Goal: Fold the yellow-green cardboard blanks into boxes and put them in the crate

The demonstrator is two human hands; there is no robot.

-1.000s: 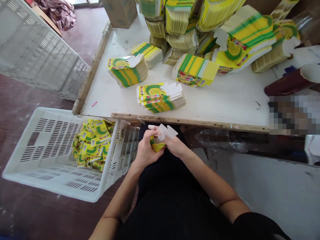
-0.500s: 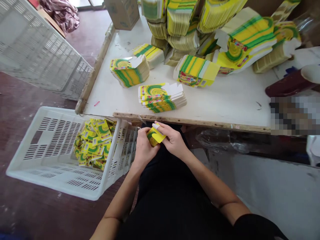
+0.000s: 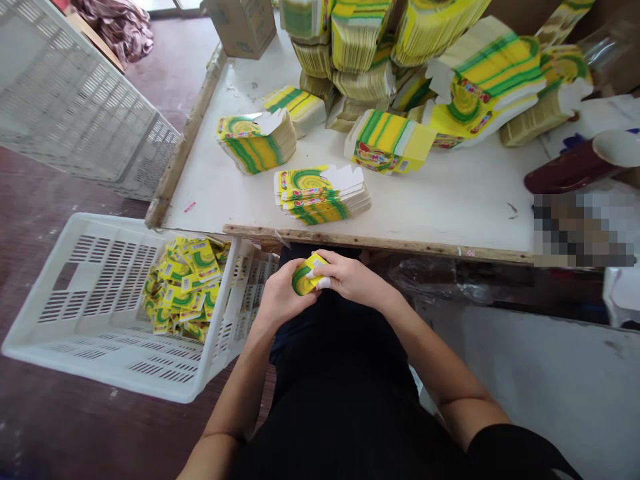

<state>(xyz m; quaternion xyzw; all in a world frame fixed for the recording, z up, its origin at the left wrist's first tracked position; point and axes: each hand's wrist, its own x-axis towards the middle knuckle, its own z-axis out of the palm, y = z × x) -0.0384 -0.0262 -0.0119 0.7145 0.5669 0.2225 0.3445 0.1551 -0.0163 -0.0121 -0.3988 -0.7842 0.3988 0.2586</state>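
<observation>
Between my two hands, just in front of the table edge, is a small yellow and green carton [image 3: 303, 280]. My left hand [image 3: 283, 293] grips its left side. My right hand [image 3: 350, 281] has its fingers closed on the carton's right end, where a yellow flap shows; white wrapping covers some fingertips. Beyond them on the table lies a fanned stack of flat cartons [image 3: 320, 193]. At lower left, a white plastic crate [image 3: 120, 385] holds a heap of folded yellow cartons [image 3: 187, 283].
More carton stacks [image 3: 257, 143] stand on the white table [image 3: 450, 207], piled high at the back. A cardboard box [image 3: 240, 27] sits at the far left corner. A dark red cup [image 3: 575, 167] lies on its side at right. Large white crates [image 3: 85, 100] stand left.
The carton's raised yellow flap now lies folded down at its end. My right hand's fingers have moved over that end, and both hands have dropped slightly.
</observation>
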